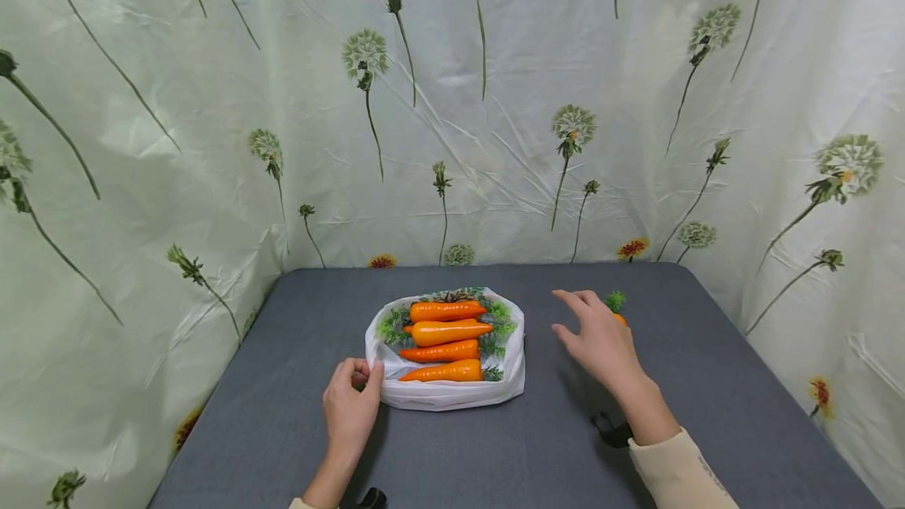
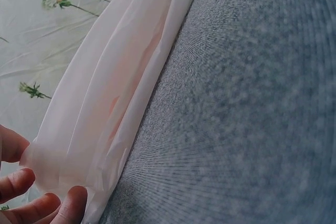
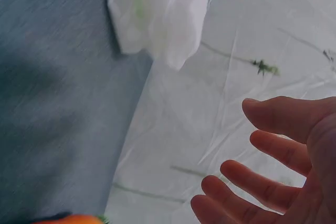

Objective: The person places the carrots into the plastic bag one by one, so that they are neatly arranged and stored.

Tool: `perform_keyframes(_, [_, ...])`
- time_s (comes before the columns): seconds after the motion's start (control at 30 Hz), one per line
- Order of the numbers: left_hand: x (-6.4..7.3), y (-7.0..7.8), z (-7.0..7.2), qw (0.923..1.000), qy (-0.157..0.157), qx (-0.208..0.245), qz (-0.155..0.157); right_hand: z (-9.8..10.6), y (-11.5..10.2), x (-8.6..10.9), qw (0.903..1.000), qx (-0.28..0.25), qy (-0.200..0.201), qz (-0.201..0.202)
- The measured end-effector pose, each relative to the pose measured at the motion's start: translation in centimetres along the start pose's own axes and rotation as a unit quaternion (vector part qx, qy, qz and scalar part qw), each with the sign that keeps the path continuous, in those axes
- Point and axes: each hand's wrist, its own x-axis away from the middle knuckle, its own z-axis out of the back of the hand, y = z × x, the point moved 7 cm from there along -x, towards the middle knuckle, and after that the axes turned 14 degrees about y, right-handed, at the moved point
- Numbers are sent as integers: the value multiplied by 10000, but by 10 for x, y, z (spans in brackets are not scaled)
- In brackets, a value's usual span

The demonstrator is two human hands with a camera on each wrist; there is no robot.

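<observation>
A white plastic bag (image 1: 452, 397) lies mid-table with its mouth facing up. Inside it several orange carrots (image 1: 451, 332) with green tops are stacked in rows. My left hand (image 1: 351, 407) pinches the bag's near left edge; in the left wrist view the thumb (image 2: 73, 205) and fingers meet at the thin white film. Off to the bag's right, my right hand (image 1: 604, 346) hovers over the table with fingers spread and holds nothing. Just beyond it sits another carrot (image 1: 620, 320), mostly hidden by the hand; part of this carrot (image 3: 73, 220) shows low in the right wrist view.
A grey cloth covers the table (image 1: 283, 430). Behind it and along both sides hangs a pale curtain (image 1: 452, 100) printed with dandelions. Black straps (image 1: 611, 430) hang at the wrists.
</observation>
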Motion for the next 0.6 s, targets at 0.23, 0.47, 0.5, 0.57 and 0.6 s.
perform_keyframes(0.23, [0,0,1,10000,12,10,-10,7,35,15,9984,114,13,-550])
perform_keyframes(0.47, [0,1,2,10000,-4,19,-27,6,67,28,9933,231,-267,-1096])
perform_keyframes(0.5, [0,1,1,10000,0,15,-36,5,71,30,9924,259,-307,-1161])
perform_keyframes(0.57, [0,1,1,10000,6,20,-57,2,80,34,9903,315,-406,-1290])
perform_keyframes(0.6, [0,0,1,10000,3,20,-63,0,84,36,9893,338,-451,-1344])
